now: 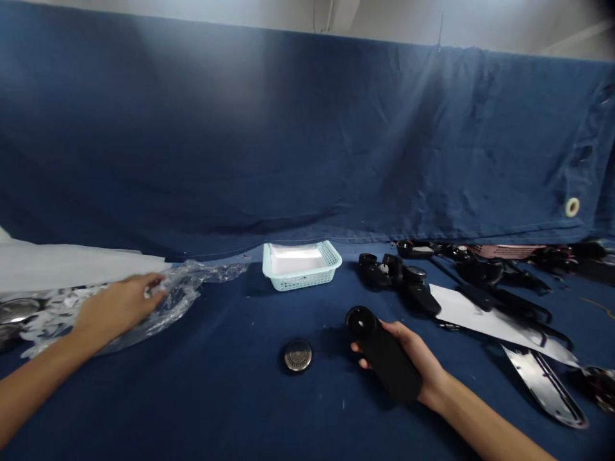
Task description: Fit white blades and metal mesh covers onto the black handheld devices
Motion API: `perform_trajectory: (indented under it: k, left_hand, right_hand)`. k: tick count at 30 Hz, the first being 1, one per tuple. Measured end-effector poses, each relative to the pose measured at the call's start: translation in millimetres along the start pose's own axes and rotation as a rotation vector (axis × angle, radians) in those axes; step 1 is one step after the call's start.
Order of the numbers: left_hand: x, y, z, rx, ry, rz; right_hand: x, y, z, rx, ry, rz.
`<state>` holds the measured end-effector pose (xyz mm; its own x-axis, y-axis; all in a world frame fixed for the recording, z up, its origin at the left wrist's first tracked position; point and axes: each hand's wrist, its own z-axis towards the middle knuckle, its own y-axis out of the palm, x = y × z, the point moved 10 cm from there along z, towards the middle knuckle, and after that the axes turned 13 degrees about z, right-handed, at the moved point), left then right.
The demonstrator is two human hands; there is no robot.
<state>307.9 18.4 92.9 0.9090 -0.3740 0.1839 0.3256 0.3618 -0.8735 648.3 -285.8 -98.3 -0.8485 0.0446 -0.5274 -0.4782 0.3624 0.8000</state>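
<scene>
My right hand (423,365) is wrapped round a black handheld shaver body (384,352), with its round head end tilted up and to the left. To the left of it, a round perforated metal shaver head (298,355) with a dark rim lies on the blue cloth. My left hand (120,304) is over a clear plastic bag (180,298) at the left, its thumb and forefinger apart. Whether its fingertips touch the plastic I cannot tell. Many small white plastic parts (52,317) lie beside and under that hand.
A light-blue basket (302,280) with white paper in it stands at the back middle. Black parts (384,272), a white sheet (500,323) and a shiny curved shell (548,387) crowd the right. White sheeting (72,266) lies back left. A blue curtain (288,134) hangs behind.
</scene>
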Motion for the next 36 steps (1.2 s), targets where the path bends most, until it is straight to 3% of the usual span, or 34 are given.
perform_trajectory:
  k: [3, 5, 6, 8, 10, 11, 13, 16, 19, 22, 30, 36]
  left_hand:
    - [30, -12.5, -25, 0.030, -0.074, -0.093]
    - [66, 1.9, -61, -0.076, -0.053, -0.241]
    - [92, 19.4, -84, -0.212, -0.001, -0.376]
    - [139, 63.2, -142, -0.581, -0.064, -0.918]
    - [176, 95.4, -193, -0.846, -0.154, -1.161]
    - [190, 106.2, -209, -0.922, -0.183, -1.231]
    - [211, 116.6, -220, -0.954, -0.158, -1.311]
    - [234, 112.7, -198, -0.811, 0.021, -1.301]
    - [254, 97.0, -168, -0.519, 0.303, -1.069]
    - [262, 90.1, -155, -0.270, 0.429, -0.932]
    - [263, 66.7, -179, 0.116, 0.783, -0.727]
    - [268, 41.5, -207, 0.322, 0.935, -0.560]
  right_hand:
    - [0, 0, -1, 0.004, -0.004, 0.022]
    - [0, 2, -2, 0.002, -0.016, 0.029]
    - [-1, 3, -2, -0.003, -0.028, 0.029]
    - [-3, 6, -3, -0.022, -0.064, 0.025]
    - [-5, 9, -2, -0.059, -0.098, 0.013]
    - [-6, 10, -2, -0.078, -0.109, 0.007]
    - [-5, 11, 0, -0.113, -0.111, -0.001]
    - [-3, 11, 2, -0.136, -0.094, -0.006]
    - [-1, 10, 3, -0.143, -0.077, -0.008]
    - [-2, 11, 3, -0.140, -0.078, 0.006]
    - [-4, 11, 0, -0.127, -0.094, -0.005]
    - [-3, 3, -5, -0.056, -0.103, -0.100]
